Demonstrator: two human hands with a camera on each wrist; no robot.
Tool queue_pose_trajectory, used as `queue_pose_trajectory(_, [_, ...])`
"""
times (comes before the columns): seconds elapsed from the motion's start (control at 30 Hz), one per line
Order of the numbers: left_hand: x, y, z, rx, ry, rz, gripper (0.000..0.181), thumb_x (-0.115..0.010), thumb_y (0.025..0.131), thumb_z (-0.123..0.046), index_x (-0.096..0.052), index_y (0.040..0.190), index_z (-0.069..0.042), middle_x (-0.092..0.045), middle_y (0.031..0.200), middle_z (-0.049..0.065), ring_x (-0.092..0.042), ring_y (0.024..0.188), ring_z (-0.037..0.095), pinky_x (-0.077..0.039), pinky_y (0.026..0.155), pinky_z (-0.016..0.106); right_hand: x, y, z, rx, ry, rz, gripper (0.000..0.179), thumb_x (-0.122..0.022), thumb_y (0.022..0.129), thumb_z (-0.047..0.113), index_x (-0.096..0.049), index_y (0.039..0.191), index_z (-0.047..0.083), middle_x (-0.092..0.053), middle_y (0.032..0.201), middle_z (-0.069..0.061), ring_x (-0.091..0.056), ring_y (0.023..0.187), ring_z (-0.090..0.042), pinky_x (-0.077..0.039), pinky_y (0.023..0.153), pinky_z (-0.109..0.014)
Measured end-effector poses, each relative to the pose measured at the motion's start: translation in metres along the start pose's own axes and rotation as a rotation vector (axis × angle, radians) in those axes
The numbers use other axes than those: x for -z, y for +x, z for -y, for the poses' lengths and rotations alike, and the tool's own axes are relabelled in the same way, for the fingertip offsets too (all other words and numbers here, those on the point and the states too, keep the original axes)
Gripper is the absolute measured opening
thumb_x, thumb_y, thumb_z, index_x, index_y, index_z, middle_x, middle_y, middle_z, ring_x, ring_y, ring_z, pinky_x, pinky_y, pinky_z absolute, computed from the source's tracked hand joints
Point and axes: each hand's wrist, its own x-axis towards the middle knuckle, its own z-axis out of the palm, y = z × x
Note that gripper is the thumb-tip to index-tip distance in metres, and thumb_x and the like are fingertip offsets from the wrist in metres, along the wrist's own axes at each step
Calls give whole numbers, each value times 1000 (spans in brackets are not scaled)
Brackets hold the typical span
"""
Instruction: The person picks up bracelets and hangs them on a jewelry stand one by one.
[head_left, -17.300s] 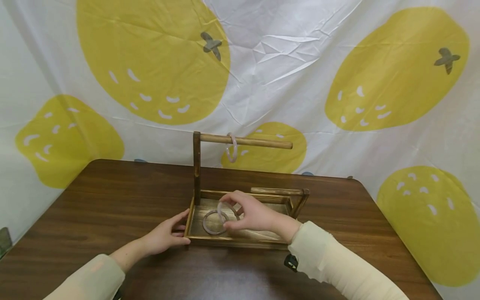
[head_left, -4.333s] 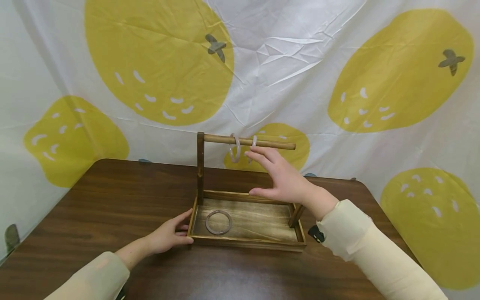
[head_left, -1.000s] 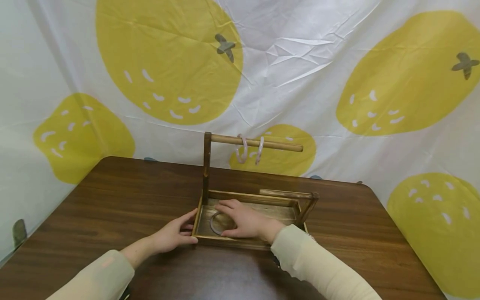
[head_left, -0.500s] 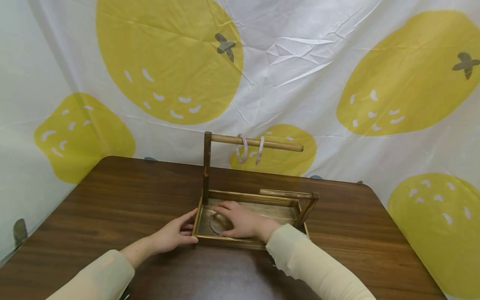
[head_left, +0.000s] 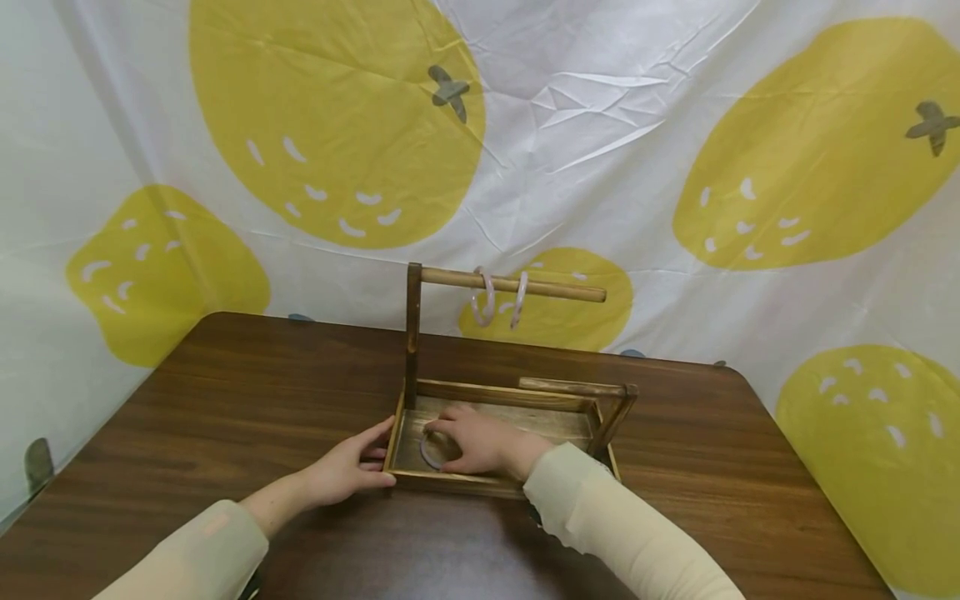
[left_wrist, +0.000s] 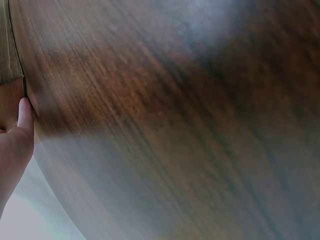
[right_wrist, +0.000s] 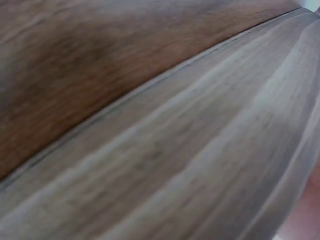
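In the head view a wooden bangle stand (head_left: 414, 333) has a tray base, a tall bar and a short bar. My left hand (head_left: 341, 468) holds the tray's left end, thumb at the front corner. The left wrist view shows that thumb (left_wrist: 25, 115) against the tray wall. Inside the tray, my right hand (head_left: 480, 442) has its fingers and thumb curled on a thin bangle (head_left: 426, 452) lying flat; the hand hides its right part. Two pale pink bangles hang from the tall bar (head_left: 573, 292): a left one (head_left: 490, 300) and a right one (head_left: 518, 302).
The stand rests on a dark brown wooden table (head_left: 247, 400). Behind it hangs a white curtain (head_left: 570, 167) printed with yellow lemons. The short bar (head_left: 570, 387) rises at the tray's right end, near my right forearm. The tray's wooden wall (right_wrist: 175, 150) fills much of the right wrist view.
Since the oldest frame, a second bangle has come to hang on the tall bar. Over the last second my right hand has shifted slightly left and its fingers have curled in on the tray's bangle.
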Motion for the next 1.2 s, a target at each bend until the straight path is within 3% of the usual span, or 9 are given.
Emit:
queue_pose_trajectory(0.27, [-1, -1, 0, -3, 11, -4, 87, -68, 85, -10, -10, 146, 10, -27, 141, 39, -45, 121, 48, -51, 97, 43, 2, 3, 4, 17, -50, -8, 60, -72, 79, 39, -53, 131, 17, -56, 117, -3, -51, 110, -19, -48, 95, -30])
queue_pose_trajectory(0.47, [-1, 0, 1, 0, 3, 2, 87, -68, 85, -10, -9, 146, 10, -26, 141, 39, -44, 121, 48, -51, 97, 42, 1, 3, 1, 24, -62, -46, 63, -72, 77, 39, -52, 132, 16, -55, 123, -5, -51, 111, -20, -50, 94, -31])
queue_pose_trajectory(0.7, [0, 0, 1, -10, 3, 1, 87, -69, 85, -10, -10, 145, 11, -24, 142, 40, -45, 121, 49, -52, 95, 38, 8, 0, 0, 11, 44, -83, 65, -70, 76, 34, -49, 135, 15, -52, 127, -6, -49, 112, -19, -51, 92, -31])
queue_pose_trajectory(1.2, [0, 0, 1, -9, 10, -2, 87, -68, 85, -10, -10, 145, 11, -28, 139, 40, -45, 121, 49, -51, 97, 40, 19, -9, 5, -3, 136, -51, 67, -69, 78, 36, -44, 138, 19, -47, 134, -7, -46, 120, -22, -50, 96, -37])
